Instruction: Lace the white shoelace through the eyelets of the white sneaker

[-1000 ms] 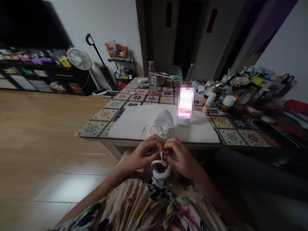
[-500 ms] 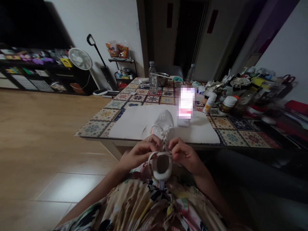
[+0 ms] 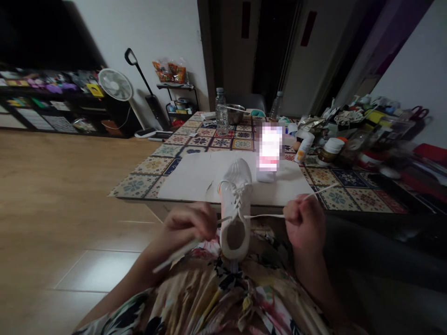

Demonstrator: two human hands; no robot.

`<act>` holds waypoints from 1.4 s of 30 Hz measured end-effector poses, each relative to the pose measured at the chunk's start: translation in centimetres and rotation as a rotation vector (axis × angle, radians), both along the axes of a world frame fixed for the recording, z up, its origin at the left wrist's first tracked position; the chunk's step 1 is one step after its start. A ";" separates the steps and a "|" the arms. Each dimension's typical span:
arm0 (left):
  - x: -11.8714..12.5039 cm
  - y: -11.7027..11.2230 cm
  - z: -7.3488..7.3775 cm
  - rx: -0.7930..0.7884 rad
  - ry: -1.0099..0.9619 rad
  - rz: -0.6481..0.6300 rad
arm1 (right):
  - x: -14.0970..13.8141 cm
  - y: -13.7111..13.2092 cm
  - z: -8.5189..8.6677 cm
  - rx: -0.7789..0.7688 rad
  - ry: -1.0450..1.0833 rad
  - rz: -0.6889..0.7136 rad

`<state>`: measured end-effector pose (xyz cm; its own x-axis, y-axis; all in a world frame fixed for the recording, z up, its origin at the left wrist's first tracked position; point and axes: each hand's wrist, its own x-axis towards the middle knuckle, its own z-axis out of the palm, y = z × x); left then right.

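A white lace-up shoe points away from me, its toe over the white sheet and its heel by my lap. Out to the left, my left hand is closed on one end of the shoelace, whose tip trails down past the wrist. My right hand makes a fist around the other shoelace end, which runs taut from the shoe's top eyelets. Its loose tip sticks up beyond the fist. Crossed lacing shows along the tongue, and the shoe opening faces me.
A lit, blurred phone stands on the sheet beyond the shoe. Farther back are a plastic bottle and a metal bowl. Jars and clutter, including a white-lidded jar, crowd the table's right side.
Both hands have moved apart from above the shoe opening, left and right, drawing the lace ends outward. The lace on the right is now stretched straight.
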<state>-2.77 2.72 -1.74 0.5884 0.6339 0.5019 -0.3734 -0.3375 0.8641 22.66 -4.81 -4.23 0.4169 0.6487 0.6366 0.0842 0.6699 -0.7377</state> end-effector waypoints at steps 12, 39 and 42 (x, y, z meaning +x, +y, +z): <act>3.1 -1.4 -0.4 0.114 0.300 0.144 | -4.1 -1.0 0.9 0.082 -0.853 0.064; 2.4 -2.5 0.3 0.279 0.198 0.070 | -4.2 -0.8 -0.1 0.085 -0.727 0.077; 2.5 -2.3 0.2 0.328 0.180 0.098 | -4.0 -0.8 0.2 0.055 -0.788 0.075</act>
<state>-0.24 0.40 -1.51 0.6304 0.5144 0.5813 -0.1779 -0.6332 0.7533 18.64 -5.65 -4.02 -0.2134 0.6166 0.7578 0.5211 0.7280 -0.4455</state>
